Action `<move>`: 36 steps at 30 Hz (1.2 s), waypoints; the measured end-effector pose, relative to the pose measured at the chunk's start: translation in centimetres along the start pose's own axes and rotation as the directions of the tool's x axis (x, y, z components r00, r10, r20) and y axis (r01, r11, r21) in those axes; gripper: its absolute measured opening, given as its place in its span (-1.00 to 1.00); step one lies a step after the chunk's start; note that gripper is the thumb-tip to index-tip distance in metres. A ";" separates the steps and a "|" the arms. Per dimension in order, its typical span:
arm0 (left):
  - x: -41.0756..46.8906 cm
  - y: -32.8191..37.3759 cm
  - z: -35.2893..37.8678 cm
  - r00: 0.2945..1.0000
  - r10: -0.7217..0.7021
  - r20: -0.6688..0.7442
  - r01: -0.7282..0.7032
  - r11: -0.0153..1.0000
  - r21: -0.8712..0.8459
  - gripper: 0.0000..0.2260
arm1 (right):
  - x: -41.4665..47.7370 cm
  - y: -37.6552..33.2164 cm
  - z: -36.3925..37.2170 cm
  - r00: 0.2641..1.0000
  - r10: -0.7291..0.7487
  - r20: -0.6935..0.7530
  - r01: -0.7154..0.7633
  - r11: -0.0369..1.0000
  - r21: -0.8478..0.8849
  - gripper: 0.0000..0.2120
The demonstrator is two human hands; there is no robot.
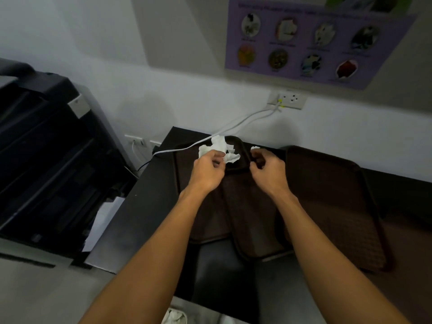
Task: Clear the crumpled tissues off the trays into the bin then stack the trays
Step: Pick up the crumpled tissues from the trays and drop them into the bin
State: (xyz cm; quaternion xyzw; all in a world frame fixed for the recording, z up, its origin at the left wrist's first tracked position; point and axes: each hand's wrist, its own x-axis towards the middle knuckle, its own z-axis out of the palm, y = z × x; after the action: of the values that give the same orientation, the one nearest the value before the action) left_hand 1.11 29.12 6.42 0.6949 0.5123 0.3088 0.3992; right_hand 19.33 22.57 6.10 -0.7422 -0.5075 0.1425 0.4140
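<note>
Left hand (208,169) is gripping the tissues (218,146), fingers curled round the wad, white folds sticking out past the fingertips. It is holding them over the far end of the left tray (214,218), close to the wall (187,90). Right hand (268,170) is hovering at the far end of the middle tray (254,225), fingers curled in tight. A small white scrap (255,148) is showing just above its fingertips, but I cannot tell if it is pinching it or only touching it. The hands are working side by side, near each other but not touching. Three brown trays are lying in a row on the dark table (145,218), and the right tray (346,206) is showing no tissue on it. Neighbouring tray edges are meeting or overlapping, and I cannot tell which rim is on top. The trays' far ends are sitting just short of the wall, with a strip of bare table in front of their near ends and along the left side. A white cable (177,149) is running from the socket (287,100) across the table's far left corner, passing right by the tissues and dropping off the left edge. A dark copier (46,148) is standing just left of the table. A purple poster (315,40) is hanging on the wall above. Something white is showing below the table's near edge, too blurred to identify.
</note>
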 end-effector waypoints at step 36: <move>13.0 -6.7 9.0 0.988 0.043 0.150 -0.105 0.894 0.436 -0.66 | 7.4 9.8 3.4 0.999 -0.012 0.050 0.014 0.999 -0.049 -0.74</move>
State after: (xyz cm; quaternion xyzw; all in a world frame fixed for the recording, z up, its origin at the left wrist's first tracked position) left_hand 9.21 40.47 -3.56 0.8059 0.5136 0.1511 0.2528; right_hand 26.72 29.21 -1.88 -0.7450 -0.5258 0.1457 0.3837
